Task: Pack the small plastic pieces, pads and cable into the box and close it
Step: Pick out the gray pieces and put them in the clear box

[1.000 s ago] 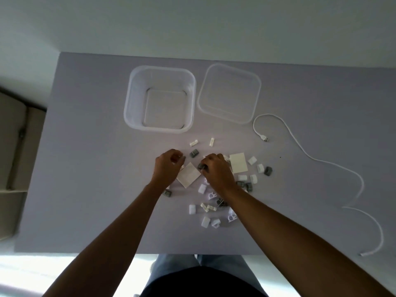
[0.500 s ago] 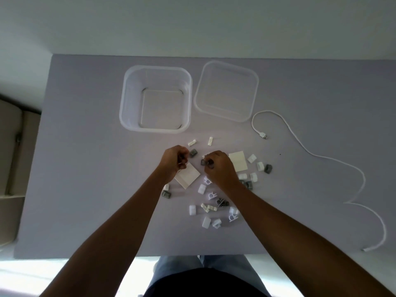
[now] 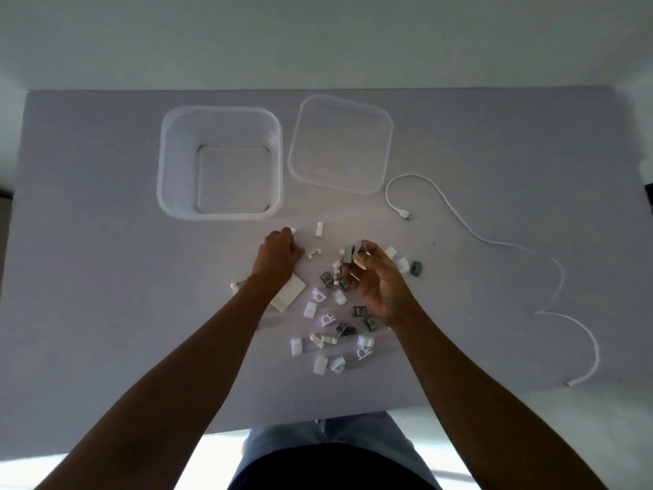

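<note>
Small pieces (image 3: 328, 314) — grey, white, scattered.

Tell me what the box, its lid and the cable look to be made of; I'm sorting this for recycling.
Box: translucent, frosted-looking plastic, since the table shows dimly through its walls.
Lid: apparently the same clear, slightly glossy plastic, with a moulded rim.
Cable: white, flexible rubbery or plastic sheath that lies in loose curves; its plug has a tip that looks like metal, though too small to be sure.

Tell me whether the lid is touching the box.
Apart. The head view shows a strip of bare table between the lid and the box rim.
</note>
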The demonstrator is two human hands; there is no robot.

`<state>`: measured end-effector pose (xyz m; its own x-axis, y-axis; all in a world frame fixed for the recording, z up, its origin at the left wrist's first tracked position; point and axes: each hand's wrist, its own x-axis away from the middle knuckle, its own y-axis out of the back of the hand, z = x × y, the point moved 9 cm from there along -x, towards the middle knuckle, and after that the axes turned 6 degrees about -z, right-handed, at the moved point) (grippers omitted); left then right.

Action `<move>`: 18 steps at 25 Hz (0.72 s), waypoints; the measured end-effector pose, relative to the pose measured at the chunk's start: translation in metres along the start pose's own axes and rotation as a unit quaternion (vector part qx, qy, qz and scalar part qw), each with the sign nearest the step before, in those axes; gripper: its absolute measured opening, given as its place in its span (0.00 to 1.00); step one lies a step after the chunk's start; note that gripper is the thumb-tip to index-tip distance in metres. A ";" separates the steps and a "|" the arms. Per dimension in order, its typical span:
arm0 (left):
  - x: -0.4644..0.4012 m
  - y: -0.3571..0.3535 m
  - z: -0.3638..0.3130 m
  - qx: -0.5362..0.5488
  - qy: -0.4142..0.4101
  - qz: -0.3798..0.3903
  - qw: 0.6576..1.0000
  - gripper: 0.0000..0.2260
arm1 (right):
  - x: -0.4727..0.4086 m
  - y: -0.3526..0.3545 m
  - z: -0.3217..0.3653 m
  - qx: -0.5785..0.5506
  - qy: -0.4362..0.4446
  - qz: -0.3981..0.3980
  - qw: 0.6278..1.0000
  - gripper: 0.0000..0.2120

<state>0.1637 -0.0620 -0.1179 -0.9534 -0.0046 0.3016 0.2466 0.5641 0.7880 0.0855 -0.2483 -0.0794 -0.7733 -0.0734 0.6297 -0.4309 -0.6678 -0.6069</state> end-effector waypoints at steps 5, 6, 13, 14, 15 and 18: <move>0.020 -0.010 -0.014 0.368 0.140 0.118 0.911 0.11 | 0.019 -0.002 0.006 -0.031 -0.051 0.078 0.995 0.17; 0.029 -0.014 -0.022 0.471 0.177 0.161 0.849 0.12 | 0.023 0.001 0.006 -0.028 -0.064 0.082 0.994 0.16; 0.055 -0.039 -0.026 0.628 0.299 0.186 0.694 0.13 | 0.025 0.051 0.003 0.081 -0.068 -0.052 0.993 0.07; 0.057 -0.043 -0.024 0.646 0.320 0.181 0.669 0.13 | 0.024 0.063 0.005 0.145 -0.050 -0.097 0.983 0.12; 0.059 -0.046 -0.024 0.653 0.337 0.181 0.653 0.14 | 0.022 0.074 0.010 0.236 -0.010 -0.136 0.962 0.15; 0.058 -0.045 -0.010 0.489 0.300 0.150 0.806 0.11 | 0.018 0.069 0.028 0.527 0.169 -0.141 0.821 0.17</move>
<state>0.0990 -0.0960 -0.1301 -0.5487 0.0204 0.8358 -0.0835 0.9934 -0.0791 0.0551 -0.3164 -0.0967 -0.8737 0.2845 0.3946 -0.1105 -0.9060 0.4085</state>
